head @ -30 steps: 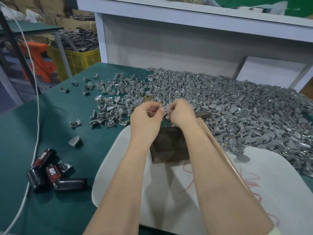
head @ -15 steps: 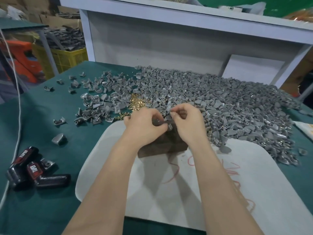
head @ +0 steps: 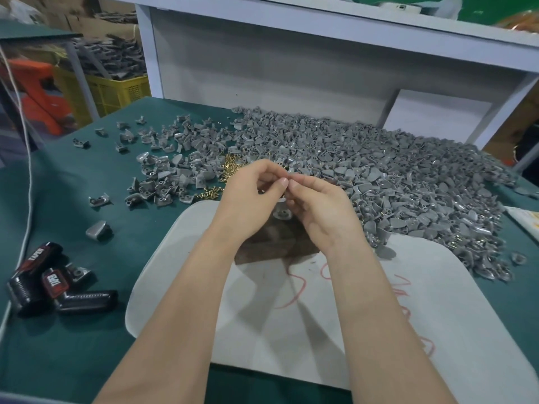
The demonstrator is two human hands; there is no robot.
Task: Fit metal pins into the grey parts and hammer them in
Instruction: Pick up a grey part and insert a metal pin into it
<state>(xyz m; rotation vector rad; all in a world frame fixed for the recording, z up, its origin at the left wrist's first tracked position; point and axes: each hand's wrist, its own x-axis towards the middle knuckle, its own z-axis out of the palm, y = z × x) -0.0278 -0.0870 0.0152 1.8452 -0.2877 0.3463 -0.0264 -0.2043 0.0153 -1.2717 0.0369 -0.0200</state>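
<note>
My left hand [head: 250, 196] and my right hand [head: 319, 212] meet fingertip to fingertip above a dark wooden block [head: 277, 244]. The right hand's curled fingers hold a small grey part [head: 282, 212], which shows just below the fingertips. The left thumb and forefinger pinch a metal pin against it; the fingers hide the pin almost fully. A big heap of grey parts [head: 379, 170] covers the green table behind the hands. Loose brass pins [head: 230, 170] lie left of the hands.
The block stands on a white board [head: 379, 316] with red scribbles. A black and red power tool [head: 43, 284] lies at the left, with a white cord [head: 27, 182] nearby. Scattered grey parts [head: 157, 170] lie at the far left. A yellow crate [head: 116, 88] stands beyond the table.
Both hands have stayed joined over the block, working the pin and the part between the fingertips. The camera has shifted, so the scene sits differently in view.
</note>
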